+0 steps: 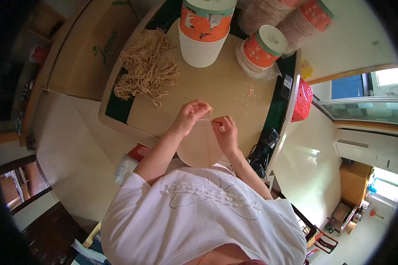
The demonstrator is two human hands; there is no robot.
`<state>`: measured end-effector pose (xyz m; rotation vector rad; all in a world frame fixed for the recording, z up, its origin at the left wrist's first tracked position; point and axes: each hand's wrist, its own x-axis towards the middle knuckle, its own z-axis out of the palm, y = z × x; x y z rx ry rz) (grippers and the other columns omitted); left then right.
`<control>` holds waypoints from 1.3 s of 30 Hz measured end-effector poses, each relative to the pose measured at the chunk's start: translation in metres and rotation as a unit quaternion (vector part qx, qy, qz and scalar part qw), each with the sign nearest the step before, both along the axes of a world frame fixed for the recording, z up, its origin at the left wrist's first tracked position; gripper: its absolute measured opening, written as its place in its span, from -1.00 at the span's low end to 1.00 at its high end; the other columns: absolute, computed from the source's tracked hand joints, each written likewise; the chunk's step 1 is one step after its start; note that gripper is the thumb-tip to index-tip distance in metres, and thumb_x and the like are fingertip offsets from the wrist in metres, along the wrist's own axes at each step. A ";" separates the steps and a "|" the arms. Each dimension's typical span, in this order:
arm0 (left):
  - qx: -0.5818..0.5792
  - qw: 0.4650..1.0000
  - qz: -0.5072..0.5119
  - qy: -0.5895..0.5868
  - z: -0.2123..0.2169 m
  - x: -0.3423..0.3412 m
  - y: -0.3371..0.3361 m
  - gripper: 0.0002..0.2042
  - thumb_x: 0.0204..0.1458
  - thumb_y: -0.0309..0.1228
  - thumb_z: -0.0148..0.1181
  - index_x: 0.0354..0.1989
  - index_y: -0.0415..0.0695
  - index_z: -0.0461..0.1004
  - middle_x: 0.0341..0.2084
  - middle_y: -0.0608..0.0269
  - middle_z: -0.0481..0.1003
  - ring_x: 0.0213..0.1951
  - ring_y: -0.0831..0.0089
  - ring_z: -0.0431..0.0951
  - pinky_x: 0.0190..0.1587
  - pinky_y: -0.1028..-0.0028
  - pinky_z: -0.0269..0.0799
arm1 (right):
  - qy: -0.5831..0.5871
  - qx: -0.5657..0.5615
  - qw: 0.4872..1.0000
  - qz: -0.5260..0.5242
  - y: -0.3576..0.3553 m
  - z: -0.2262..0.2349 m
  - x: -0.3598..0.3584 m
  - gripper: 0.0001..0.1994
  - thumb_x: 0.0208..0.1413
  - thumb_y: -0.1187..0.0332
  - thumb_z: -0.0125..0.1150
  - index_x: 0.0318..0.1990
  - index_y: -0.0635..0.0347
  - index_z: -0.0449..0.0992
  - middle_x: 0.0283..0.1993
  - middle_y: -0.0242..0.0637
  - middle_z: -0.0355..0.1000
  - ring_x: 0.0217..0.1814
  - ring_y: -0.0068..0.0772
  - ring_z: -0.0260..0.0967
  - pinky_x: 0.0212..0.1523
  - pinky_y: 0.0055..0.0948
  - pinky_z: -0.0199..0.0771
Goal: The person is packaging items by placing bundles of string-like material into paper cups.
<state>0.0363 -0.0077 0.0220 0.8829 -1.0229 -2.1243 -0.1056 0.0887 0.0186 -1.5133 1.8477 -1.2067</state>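
Note:
A pale round paper bucket [194, 148] is between my forearms, at the near edge of the table and against my shirt. A thin tan string [208, 143] runs across it toward my body. At the bucket's far rim, my left hand [191, 117] pinches the string between thumb and fingertips. Just to the right, my right hand [226, 133] is closed, its thumb and index finger pinching the string by the rim. A short length of string stands up between the two hands. The exact point where it meets the rim is too small to make out.
Tangled tan string [148, 66] lies on the table's left. Behind are a tall stack of orange-and-white paper buckets [203, 46], a shorter bucket [263, 48] and plastic-wrapped stacks [303, 26]. Dark cables [258, 161] sit along the right edge; a cardboard box [86, 57] stands left.

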 end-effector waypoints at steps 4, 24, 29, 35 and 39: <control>0.003 1.000 0.014 0.025 0.000 -0.001 0.005 -0.93 0.08 -0.41 0.11 -0.33 -0.10 0.48 -0.36 0.41 0.49 -0.26 0.68 0.42 -0.17 0.64 0.27 | 0.015 -0.008 1.000 -0.005 0.003 -0.003 -0.001 -0.91 -0.15 0.55 0.24 -0.47 0.23 0.45 -0.43 -0.20 0.37 -0.39 -0.16 0.35 -0.39 -0.29 0.36; 0.088 0.991 0.051 0.090 0.052 0.018 0.006 -0.80 0.14 -0.51 -0.02 -0.08 -0.23 0.39 -0.49 0.28 0.46 -0.50 0.61 0.40 -0.37 0.63 0.35 | -0.045 0.010 0.998 0.051 -0.009 0.032 0.002 -0.67 -0.07 0.52 0.23 -0.10 0.24 0.36 -0.26 -0.16 0.39 -0.22 -0.22 0.39 -0.19 -0.34 0.43; 0.031 0.992 0.113 0.040 0.044 0.017 -0.007 -0.73 0.17 -0.52 -0.11 0.01 -0.25 0.38 -0.21 0.08 0.51 -0.20 0.41 0.53 -0.11 0.48 0.47 | -0.409 0.256 0.845 0.229 0.023 0.054 0.022 -0.80 0.18 0.37 0.07 -0.08 0.23 0.40 -0.46 -0.41 0.40 -0.45 -0.64 0.31 -0.43 -0.59 0.32; -0.035 0.997 0.068 -0.002 0.031 0.031 -0.019 -0.70 0.20 -0.49 -0.13 0.08 -0.26 0.33 -0.05 0.06 0.44 0.00 0.33 0.46 0.07 0.44 0.36 | -0.389 0.302 0.857 0.154 0.033 0.080 -0.013 -0.83 0.22 0.33 0.01 -0.18 0.17 0.48 -0.48 -0.56 0.27 -0.52 -0.74 0.11 -0.51 -0.72 0.14; -0.001 0.995 -0.003 0.098 0.056 0.013 -0.012 -0.68 0.20 -0.46 -0.14 0.11 -0.28 0.29 0.00 0.03 0.40 0.06 0.30 0.41 0.11 0.43 0.31 | -0.275 0.125 0.946 0.115 0.000 0.048 0.012 -0.73 0.10 0.44 0.16 -0.04 0.25 0.40 -0.15 -0.38 0.35 -0.18 -0.58 0.32 -0.11 -0.54 0.37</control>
